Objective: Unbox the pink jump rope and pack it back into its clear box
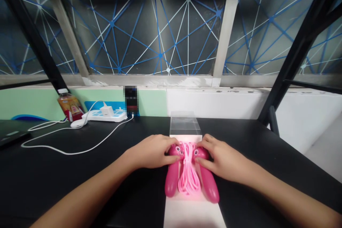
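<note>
A pink jump rope lies in front of me, its coiled cord (188, 176) bundled between a left handle (172, 181) and a right handle (210, 185). Each handle has a rounded head with a small eye-like ring. My left hand (157, 151) pinches the head of the left handle between thumb and fingers. On the other side, my right hand (223, 156) grips the head of the right handle in the same way. Beneath the rope is a white card strip (193, 213). A clear plastic box (185, 125) stands just behind it.
A power strip (92, 115) with a white charger and looping white cable (80, 152) lies at the back left. Beside it leans a drink bottle (70, 105). A phone-like dark device (131, 100) stands against the wall. Black frame legs (287, 53) flank the black desk (128, 199).
</note>
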`<state>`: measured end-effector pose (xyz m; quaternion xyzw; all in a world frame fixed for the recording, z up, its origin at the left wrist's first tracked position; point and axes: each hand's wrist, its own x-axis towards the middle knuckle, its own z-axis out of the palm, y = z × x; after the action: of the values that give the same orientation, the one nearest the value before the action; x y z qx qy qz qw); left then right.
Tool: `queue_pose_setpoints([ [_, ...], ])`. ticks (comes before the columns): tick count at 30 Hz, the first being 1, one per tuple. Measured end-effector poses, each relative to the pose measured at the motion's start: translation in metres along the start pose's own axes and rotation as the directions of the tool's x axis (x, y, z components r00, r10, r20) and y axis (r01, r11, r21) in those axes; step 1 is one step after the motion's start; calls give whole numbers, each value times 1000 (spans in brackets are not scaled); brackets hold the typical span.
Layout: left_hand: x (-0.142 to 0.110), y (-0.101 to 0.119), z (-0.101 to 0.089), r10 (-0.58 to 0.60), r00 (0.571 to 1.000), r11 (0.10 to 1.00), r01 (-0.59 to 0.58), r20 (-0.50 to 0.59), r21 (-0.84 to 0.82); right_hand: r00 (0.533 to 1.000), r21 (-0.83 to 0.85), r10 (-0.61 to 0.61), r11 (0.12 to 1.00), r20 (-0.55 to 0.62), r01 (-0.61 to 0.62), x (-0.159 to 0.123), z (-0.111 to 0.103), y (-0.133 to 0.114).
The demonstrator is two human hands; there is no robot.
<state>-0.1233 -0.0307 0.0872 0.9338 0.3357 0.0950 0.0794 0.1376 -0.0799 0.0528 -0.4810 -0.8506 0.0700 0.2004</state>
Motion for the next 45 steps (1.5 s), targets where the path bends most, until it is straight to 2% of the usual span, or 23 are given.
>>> queue_pose_setpoints([
  [2, 1, 0, 0, -14, 999, 999, 16, 41, -37, 1000, 81, -11, 997, -21, 12, 1, -1, -1],
  [6, 1, -5, -1, -55, 997, 997, 57, 46, -44, 999, 195, 3, 981, -52, 7, 5, 0, 2],
  [10, 0, -9, -1, -85, 995, 996, 85, 45, 11, 999, 209, 23, 978, -34, -16, 7, 3, 5],
  [18, 3, -8, 4, -77, 997, 997, 77, 25, 4, 999, 48, -23, 999, -39, 25, 5, 3, -1],
  [25, 7, -10, 5, -88, 995, 996, 87, 56, 10, 998, -81, -40, 996, -52, 35, 6, 10, 6],
  [29, 7, -10, 5, -85, 995, 996, 84, 44, 28, 991, -251, -90, 966, -103, 62, 4, 11, 0],
  [32, 7, -9, 6, -81, 996, 995, 78, 38, 69, 971, -389, -189, 913, -143, 121, -1, 10, -16],
  [34, 7, -8, 7, -67, 997, 993, 64, 28, 98, 960, -391, -264, 897, -98, 207, -6, 10, -29],
  [36, 8, -7, 6, -50, 998, 993, 47, 23, 108, 939, -329, -343, 887, 2, 325, -12, 11, -39],
  [38, 8, -6, 6, -47, 999, 995, 45, 24, 89, 925, -292, -375, 879, 68, 377, -16, 12, -45],
  [42, 9, -5, 6, -62, 998, 998, 62, 14, 30, 935, -273, -334, 894, 120, 355, -18, 13, -45],
  [45, 10, -7, 6, -68, 997, 997, 70, -47, 29, 939, -268, -317, 901, 134, 342, -15, 11, -41],
])
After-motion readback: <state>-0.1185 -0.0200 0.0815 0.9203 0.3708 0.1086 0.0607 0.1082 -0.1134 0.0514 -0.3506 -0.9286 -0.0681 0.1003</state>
